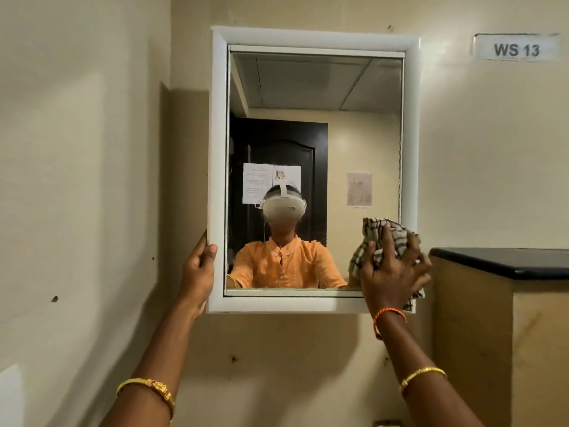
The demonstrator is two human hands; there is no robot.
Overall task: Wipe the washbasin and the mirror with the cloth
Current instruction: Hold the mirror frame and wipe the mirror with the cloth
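A mirror (363, 143) in a thick white frame (217, 149) hangs on the cream wall in front of me. My left hand (198, 269) grips the frame's lower left edge, thumb on the front. My right hand (392, 272) presses a bunched checked cloth (374, 234) against the mirror's lower right corner, covering part of the frame there. The glass reflects a person in an orange top wearing a headset. The washbasin is out of view.
A beige cabinet with a black top (505, 261) stands close to the right of the mirror. A label reading WS 13 (516, 49) is stuck high on the right wall. A side wall (77, 180) closes in on the left.
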